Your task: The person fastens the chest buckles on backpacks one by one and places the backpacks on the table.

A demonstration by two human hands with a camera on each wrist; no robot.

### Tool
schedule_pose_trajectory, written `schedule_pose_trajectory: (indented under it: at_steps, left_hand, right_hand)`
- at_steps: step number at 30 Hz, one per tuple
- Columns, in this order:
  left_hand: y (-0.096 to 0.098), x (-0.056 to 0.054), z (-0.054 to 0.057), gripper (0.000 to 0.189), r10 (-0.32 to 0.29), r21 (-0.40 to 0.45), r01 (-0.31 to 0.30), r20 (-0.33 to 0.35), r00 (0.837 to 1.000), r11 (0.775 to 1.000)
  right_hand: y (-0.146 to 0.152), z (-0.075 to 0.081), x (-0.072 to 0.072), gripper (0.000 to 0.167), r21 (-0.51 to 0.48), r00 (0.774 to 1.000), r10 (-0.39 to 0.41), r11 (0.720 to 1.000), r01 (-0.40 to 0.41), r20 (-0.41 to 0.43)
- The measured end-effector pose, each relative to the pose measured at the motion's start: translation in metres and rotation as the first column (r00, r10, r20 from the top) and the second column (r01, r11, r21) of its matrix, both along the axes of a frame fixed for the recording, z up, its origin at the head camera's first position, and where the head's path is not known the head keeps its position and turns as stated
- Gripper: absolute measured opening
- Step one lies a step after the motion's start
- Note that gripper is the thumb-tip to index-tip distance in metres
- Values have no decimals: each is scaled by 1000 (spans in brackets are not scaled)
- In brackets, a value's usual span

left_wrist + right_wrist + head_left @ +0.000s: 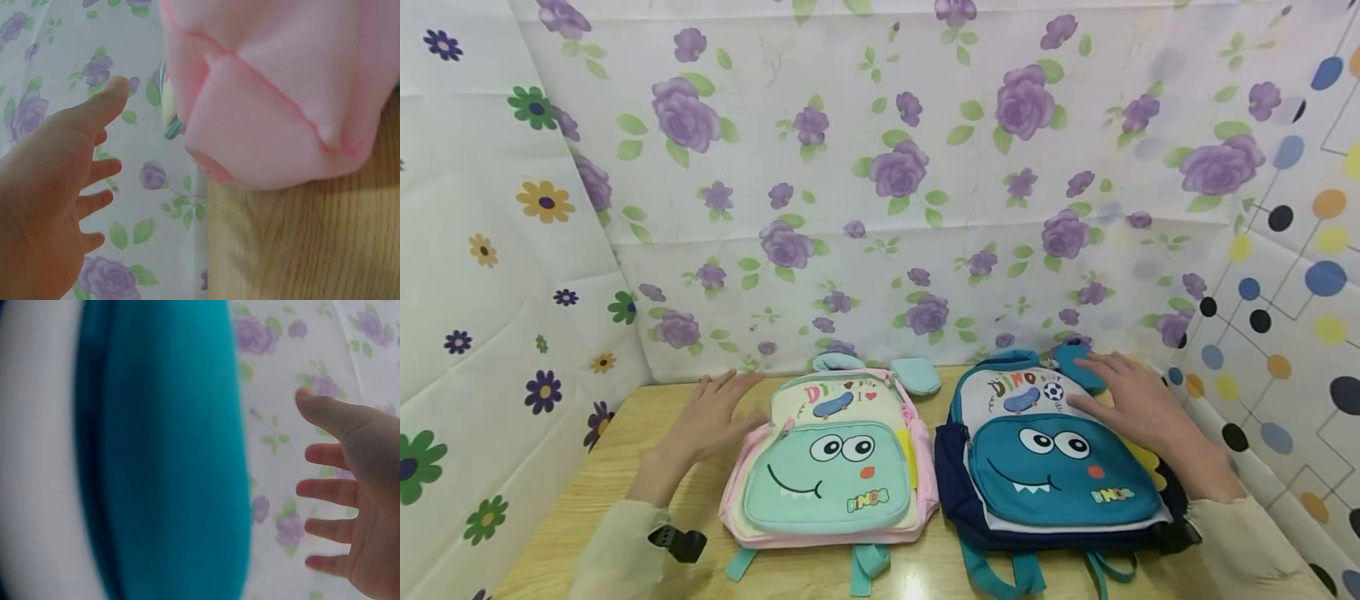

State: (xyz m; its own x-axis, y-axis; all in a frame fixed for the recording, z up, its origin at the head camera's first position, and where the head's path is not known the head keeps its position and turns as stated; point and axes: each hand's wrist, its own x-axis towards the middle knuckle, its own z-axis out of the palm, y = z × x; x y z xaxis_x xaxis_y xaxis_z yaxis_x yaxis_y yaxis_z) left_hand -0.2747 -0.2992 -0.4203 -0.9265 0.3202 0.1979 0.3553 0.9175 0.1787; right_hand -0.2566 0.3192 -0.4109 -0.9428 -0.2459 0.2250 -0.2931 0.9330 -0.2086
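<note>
Two small dinosaur-face backpacks lie side by side, fronts up. The pink and mint backpack point(827, 479) is on the left, the navy and teal backpack point(1063, 471) on the right. By the upper left side of the pink one hovers my left hand point(711, 421), fingers spread and holding nothing. My right hand point(1138, 400) is over the upper right side of the teal one, also with spread fingers and nothing held. In the left wrist view a gap separates the left hand point(47, 181) from the pink fabric point(269, 119). Teal fabric point(175, 450) looms blurred beside the right hand point(369, 487).
Both bags rest on a wooden table point(617, 450). A flowered cloth point(850, 192) hangs behind it, with patterned sheets at left point(475, 275) and right point(1292, 350). A mint tag point(917, 377) and a teal tag point(1078, 367) stick out near the bag tops. Straps point(1000, 575) trail toward the front.
</note>
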Motion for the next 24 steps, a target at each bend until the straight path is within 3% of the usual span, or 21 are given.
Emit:
schedule_pose_trajectory:
  at_steps: [5,10,18,24]
  left_hand:
    - [-2,2,-3,56,-30,96,30,-2,1000,995]
    - [-5,6,-7,47,-41,179,33,39,998,983]
    - [-14,15,-15,47,-51,248,27,92,994,968]
    - [-23,22,-22,46,-62,277,30,107,992,960]
  right_hand:
    - [-17,2,1,60,-119,999,40,992,-38,8]
    - [-32,-1,1,48,-204,995,94,975,-88,24]
    - [-55,-4,2,39,-241,982,189,954,-179,20]
    - [-73,-6,0,39,-232,976,217,951,-206,20]
